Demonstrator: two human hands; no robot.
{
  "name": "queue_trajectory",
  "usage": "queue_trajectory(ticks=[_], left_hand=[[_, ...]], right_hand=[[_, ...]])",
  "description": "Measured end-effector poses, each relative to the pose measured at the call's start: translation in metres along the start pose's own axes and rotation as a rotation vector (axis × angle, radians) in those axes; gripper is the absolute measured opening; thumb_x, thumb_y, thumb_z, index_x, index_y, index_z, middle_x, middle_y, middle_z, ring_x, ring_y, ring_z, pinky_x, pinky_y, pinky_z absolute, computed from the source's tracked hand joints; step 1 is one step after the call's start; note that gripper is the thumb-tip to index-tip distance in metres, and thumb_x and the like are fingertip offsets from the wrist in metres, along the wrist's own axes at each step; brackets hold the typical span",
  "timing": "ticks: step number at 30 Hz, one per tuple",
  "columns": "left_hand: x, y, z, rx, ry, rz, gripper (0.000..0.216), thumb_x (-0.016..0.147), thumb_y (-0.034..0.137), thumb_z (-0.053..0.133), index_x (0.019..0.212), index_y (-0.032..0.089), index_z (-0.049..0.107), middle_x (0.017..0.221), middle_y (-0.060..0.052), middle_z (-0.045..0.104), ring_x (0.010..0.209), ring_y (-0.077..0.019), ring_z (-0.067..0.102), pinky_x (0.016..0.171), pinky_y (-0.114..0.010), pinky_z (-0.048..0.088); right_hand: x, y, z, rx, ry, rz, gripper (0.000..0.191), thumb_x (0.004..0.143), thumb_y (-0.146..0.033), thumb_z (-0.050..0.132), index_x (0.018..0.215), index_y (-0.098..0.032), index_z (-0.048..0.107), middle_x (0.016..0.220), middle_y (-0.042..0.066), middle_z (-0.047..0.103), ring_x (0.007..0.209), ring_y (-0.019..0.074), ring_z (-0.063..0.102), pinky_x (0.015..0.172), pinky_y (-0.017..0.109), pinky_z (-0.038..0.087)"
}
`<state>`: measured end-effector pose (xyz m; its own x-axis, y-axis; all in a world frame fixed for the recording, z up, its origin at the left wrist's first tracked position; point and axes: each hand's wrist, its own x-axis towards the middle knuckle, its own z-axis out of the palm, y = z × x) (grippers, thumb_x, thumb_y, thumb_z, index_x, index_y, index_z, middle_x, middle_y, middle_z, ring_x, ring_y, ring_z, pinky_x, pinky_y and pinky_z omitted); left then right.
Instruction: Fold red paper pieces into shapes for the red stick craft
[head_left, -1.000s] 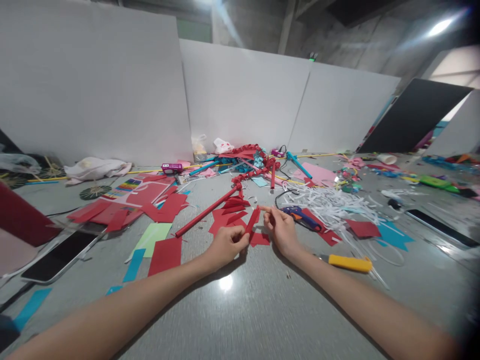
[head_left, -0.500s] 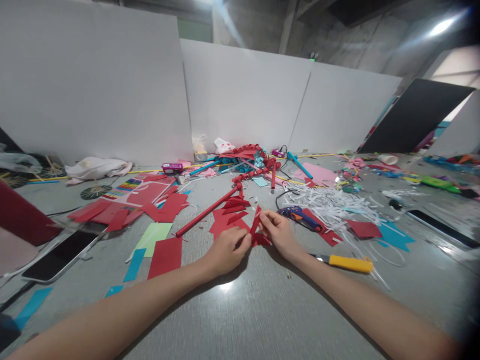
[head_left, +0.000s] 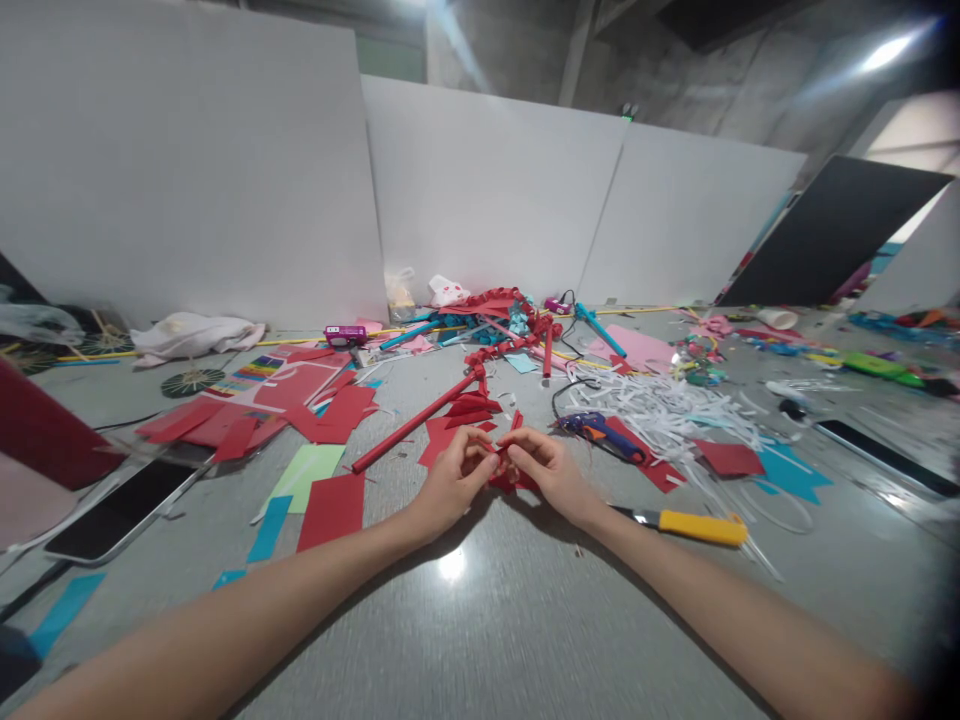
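Close together over the table, my left hand [head_left: 459,482] and my right hand [head_left: 549,474] pinch a small folded piece of red paper [head_left: 517,424] between their fingertips. Fingers hide most of it. More red paper [head_left: 513,478] shows just under the hands. Behind them lie folded red paper pieces [head_left: 471,405] and a long red paper tube [head_left: 414,424]. A flat red sheet [head_left: 330,510] rests left of my left hand. To the right of my right hand are a blue glue gun [head_left: 600,434] and a utility knife with a yellow handle [head_left: 702,527].
White paper strips [head_left: 675,410] are heaped at the right, before a dark phone [head_left: 885,455]. Another phone [head_left: 124,505] lies at the left, near red sheets [head_left: 330,412]. Red and blue paper pieces [head_left: 495,320] pile up by the white panels [head_left: 487,190].
My left hand has turned and its fingers have come up to meet the right fingertips. The red paper, upright and visible before, is now mostly covered by the fingers.
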<state>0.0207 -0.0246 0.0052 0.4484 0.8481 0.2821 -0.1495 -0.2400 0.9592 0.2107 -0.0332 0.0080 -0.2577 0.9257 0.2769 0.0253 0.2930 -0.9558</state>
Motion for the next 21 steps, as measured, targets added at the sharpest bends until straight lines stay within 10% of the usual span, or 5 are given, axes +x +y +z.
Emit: queue_trajectory(ticks=[21], left_hand=[[0.005, -0.013, -0.005, 0.048, -0.074, -0.1, 0.029, 0.1, 0.043, 0.053, 0.104, 0.015, 0.058, 0.075, -0.004, 0.068, 0.061, -0.0128, 0.06, 0.06, -0.026, 0.046]], right_hand=[[-0.004, -0.007, 0.006, 0.043, -0.108, -0.032, 0.025, 0.098, -0.039, 0.062, 0.114, -0.02, 0.055, 0.083, 0.002, 0.067, 0.071, 0.0161, 0.066, 0.068, 0.03, 0.052]])
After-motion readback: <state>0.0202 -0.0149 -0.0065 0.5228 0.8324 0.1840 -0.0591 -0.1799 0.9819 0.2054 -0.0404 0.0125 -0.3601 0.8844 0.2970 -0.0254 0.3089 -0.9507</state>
